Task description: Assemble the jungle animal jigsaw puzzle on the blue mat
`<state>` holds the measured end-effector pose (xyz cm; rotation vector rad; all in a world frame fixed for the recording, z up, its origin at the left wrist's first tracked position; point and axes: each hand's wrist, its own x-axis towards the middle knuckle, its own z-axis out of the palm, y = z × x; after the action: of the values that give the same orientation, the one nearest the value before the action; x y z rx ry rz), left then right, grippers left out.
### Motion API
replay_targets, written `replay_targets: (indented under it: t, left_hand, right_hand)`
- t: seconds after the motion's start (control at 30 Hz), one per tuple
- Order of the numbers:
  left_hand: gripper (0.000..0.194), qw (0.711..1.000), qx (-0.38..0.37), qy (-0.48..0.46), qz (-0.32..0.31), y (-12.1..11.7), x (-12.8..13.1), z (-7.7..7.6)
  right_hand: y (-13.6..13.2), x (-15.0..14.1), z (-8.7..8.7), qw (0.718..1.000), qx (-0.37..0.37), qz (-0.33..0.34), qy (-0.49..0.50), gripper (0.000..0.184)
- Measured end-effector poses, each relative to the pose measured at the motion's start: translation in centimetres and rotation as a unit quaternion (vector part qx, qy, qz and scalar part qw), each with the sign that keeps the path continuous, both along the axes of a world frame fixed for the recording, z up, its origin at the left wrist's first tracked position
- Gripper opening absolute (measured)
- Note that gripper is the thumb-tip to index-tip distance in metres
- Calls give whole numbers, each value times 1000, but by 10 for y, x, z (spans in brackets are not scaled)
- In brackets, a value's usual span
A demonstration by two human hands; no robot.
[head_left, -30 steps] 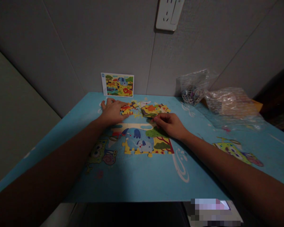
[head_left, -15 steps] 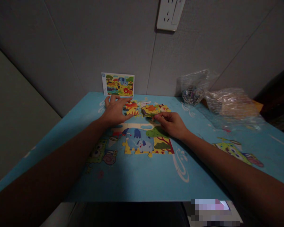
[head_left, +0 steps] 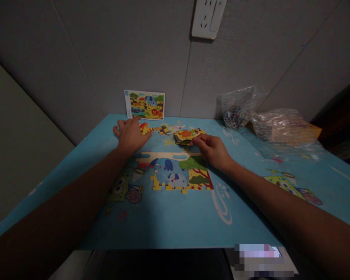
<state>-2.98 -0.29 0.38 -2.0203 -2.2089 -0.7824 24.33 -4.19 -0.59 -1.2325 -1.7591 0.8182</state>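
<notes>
My left hand (head_left: pixel 131 134) is at the back left of the table with its fingers spread. An orange and yellow puzzle piece (head_left: pixel 146 128) lies against its thumb and fingers. My right hand (head_left: pixel 212 147) pinches the near right edge of some stacked puzzle pieces (head_left: pixel 186 135), slightly tilted. Between the hands lie several loose puzzle pieces (head_left: pixel 163 130). Nearer to me is a joined puzzle section (head_left: pixel 172 175) with two blue elephants and a tree, flat on the table; neither hand touches it.
A picture card (head_left: pixel 147 105) of the animal scene leans on the wall behind the left hand. Clear plastic bags (head_left: pixel 282 126) lie at the back right. The blue table (head_left: pixel 163 225) has printed cartoon figures. A wall socket (head_left: pixel 208 19) is above.
My left hand has moved left, and the orange and yellow piece has slid left with it, uncovering more loose pieces. My right hand stays nearly still at the stacked pieces.
</notes>
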Motion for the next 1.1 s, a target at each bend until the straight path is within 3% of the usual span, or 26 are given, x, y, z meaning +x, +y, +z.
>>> replay_targets:
  t: [0.13, 0.2, 0.3, 0.4, 0.47, 0.6, 0.8, 1.1]
  left_hand:
    - [67, 999, -7, 25, -19, -1, 2, -3]
    - [64, 996, 7, 38, -81, -3, 7, -4]
    - [64, 972, -6, 68, -225, -8, 20, -8]
    - [64, 938, -54, 82, -334, -12, 32, -13]
    - [59, 925, -73, 78, -366, -13, 37, -15]
    - [50, 922, -62, 54, -377, -12, 39, -17]
    - [59, 941, -45, -4, -336, -9, 38, -17]
    - [34, 944, -5, 25, -329, -7, 38, -19]
  right_hand:
    - [2, 2, -1, 998, 27, -54, -24, 46]
    - [3, 4, -1, 993, 48, -101, -47, 43]
    - [8, 7, -2, 975, 125, -144, -115, 34]
    - [15, 6, -7, 952, 194, -111, -210, 39]
    - [19, 4, -11, 944, 189, -72, -261, 43]
    - [19, 0, -11, 941, 172, -29, -291, 35]
    - [15, -1, -4, 947, 175, 35, -268, 25]
    - [13, -1, -4, 959, 154, 7, -237, 18]
